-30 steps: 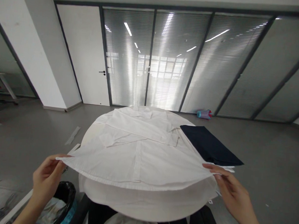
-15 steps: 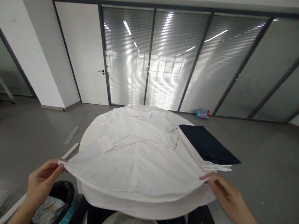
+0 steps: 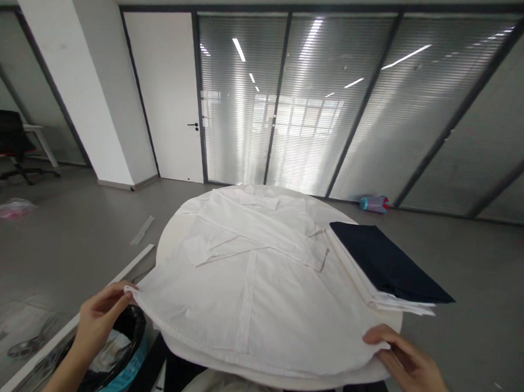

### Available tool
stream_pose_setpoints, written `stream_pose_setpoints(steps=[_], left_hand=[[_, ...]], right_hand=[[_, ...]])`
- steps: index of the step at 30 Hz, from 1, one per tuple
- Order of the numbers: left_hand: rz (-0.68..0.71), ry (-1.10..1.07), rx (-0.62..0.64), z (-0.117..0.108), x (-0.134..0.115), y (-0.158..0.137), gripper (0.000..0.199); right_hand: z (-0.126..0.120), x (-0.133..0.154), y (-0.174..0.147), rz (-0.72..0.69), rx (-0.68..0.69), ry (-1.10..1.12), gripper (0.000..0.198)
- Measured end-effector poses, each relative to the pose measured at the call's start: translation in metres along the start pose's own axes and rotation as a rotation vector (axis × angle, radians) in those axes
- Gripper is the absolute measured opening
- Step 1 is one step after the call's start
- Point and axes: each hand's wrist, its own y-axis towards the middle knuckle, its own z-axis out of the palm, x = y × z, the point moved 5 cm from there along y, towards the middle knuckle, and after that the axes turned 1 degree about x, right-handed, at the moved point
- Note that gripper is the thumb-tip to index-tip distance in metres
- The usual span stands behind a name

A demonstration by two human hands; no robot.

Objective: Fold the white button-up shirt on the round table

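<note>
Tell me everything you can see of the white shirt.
The white shirt looks like thin, lightly wrinkled woven fabric. It lies spread on a round table, long sleeves folded across its far part, a placket running down the middle towards the curved near hem. The left hand pinches the hem's left corner; the right hand pinches its right corner. Whether it touches the folded stack beside it is unclear.

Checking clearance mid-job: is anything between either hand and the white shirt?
Nothing visible: the left hand pinches one end of the shirt's near hem, the right hand the other. The folded pile lies beside the shirt, beyond the right hand, not between them.
</note>
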Motion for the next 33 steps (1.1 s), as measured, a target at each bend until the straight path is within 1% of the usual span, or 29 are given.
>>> stream_pose_setpoints(steps=[2,4,6,8,11,13,21,24,27,31,33], left_hand=[[-0.006,-0.008,-0.067,0.006,0.001,-0.003,0.036],[0.012,-0.037,-0.097,0.019,-0.002,-0.002,0.036],[0.044,-0.078,-0.112,0.035,-0.006,0.000,0.036],[0.070,-0.108,-0.137,0.051,-0.010,0.003,0.035],[0.079,-0.118,-0.164,0.068,-0.013,0.003,0.034],[0.075,-0.114,-0.166,0.073,-0.011,0.002,0.033],[0.004,-0.162,-0.189,0.066,0.017,-0.001,0.031],[-0.017,-0.170,-0.191,0.066,0.024,0.000,0.030],[-0.028,-0.176,-0.187,0.066,0.025,0.000,0.027],[-0.031,-0.175,-0.191,0.068,0.020,-0.001,0.027],[-0.028,-0.168,-0.190,0.067,0.017,-0.001,0.028]], right_hand=[[0.012,0.002,-0.008,-0.049,-0.186,-0.061,0.017],[0.025,0.010,-0.016,-0.161,-0.321,-0.122,0.013],[0.036,0.019,-0.021,-0.301,-0.412,-0.147,0.011],[0.041,0.022,-0.022,-0.376,-0.467,-0.145,0.012],[0.043,0.021,-0.021,-0.398,-0.478,-0.147,0.015],[0.043,0.019,-0.021,-0.411,-0.472,-0.157,0.016],[0.046,0.013,-0.024,-0.396,-0.494,-0.157,0.015],[0.047,0.011,-0.025,-0.389,-0.496,-0.159,0.016],[0.048,0.011,-0.026,-0.397,-0.499,-0.156,0.016],[0.048,0.014,-0.026,-0.429,-0.507,-0.159,0.018],[0.045,0.018,-0.023,-0.446,-0.473,-0.168,0.018]])
